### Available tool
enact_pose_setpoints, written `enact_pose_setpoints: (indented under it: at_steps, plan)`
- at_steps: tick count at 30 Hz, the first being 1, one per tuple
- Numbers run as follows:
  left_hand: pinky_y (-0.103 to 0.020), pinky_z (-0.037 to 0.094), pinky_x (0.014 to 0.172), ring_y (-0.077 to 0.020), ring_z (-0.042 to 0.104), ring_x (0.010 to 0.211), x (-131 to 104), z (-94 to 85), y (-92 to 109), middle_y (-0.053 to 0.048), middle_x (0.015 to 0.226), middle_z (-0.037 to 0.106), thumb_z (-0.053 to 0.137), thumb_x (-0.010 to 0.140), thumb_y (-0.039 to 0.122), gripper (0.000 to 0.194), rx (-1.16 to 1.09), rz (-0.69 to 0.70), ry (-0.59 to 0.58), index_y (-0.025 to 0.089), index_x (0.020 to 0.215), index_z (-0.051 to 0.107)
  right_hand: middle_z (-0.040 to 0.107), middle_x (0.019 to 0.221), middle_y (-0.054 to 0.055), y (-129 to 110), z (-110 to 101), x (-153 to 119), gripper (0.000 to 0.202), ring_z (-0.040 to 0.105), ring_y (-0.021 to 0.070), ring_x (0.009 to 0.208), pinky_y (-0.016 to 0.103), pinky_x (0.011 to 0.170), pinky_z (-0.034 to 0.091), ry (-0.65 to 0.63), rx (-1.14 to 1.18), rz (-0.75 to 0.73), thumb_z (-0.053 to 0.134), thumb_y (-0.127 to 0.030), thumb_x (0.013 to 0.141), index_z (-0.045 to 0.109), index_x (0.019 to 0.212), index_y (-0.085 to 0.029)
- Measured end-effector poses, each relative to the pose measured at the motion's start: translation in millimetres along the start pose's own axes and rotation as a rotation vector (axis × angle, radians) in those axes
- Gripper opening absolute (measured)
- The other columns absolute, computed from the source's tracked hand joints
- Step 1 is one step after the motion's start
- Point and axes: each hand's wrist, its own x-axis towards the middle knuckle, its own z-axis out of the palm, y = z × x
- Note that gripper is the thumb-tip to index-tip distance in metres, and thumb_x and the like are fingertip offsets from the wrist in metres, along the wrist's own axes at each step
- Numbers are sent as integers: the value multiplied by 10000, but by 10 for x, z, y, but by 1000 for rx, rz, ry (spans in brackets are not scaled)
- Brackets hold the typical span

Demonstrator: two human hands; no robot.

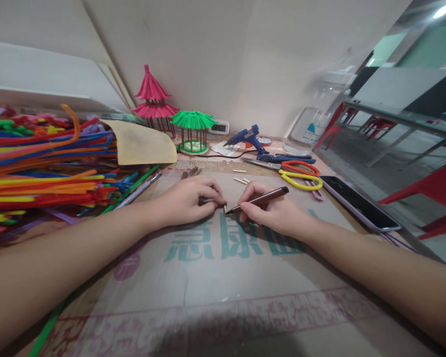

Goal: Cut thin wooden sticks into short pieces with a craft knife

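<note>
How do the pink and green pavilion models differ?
Roof: the pink model has two stacked tiers, the green model just one.
Top: pink rises to a tall, narrow spire; green stays low and broad, no spire.
Height: pink stands taller than green.
Shared: both are upright, with ribbed, flaring roofs on thin brown posts.

The bench point(278, 146) carries a printed cardboard sheet point(215, 282) beneath both hands. Left of the left hand point(193, 198) lie bundles of colored fuzzy stems point(48, 148). Beyond it stand a pink-roofed model point(154, 94) and a green-roofed model point(193, 124). Small pale sticks point(241, 180) lie just beyond the right hand point(269, 208), with scissors point(301, 173), a blue glue gun point(250, 139) and a large clear bottle point(310, 124) farther out. A phone point(359, 201) lies to its right.
</note>
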Motion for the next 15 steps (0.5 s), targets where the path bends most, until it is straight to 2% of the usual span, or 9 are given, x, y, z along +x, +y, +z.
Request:
enact_pose_setpoints:
  at_steps: [8,15]
  plan:
    - [-278,525,853,-163,688,908,11,-9,8,-37,991,742,582,895,167,195,-17,12,9,194,919,774,660,655,-8,11,20,26,113,580,113,532,237,497,441,111,10,-15,622,-300,879,567,874,-201]
    - [-301,510,880,-180,680,951,25,-31,24,-44,1018,737,581,897,201,199,-35,-30,-35,198,986,759,675,688,-3,27,18,38,113,638,137,602,257,566,497,80,10,-14,632,-305,865,588,877,-202]
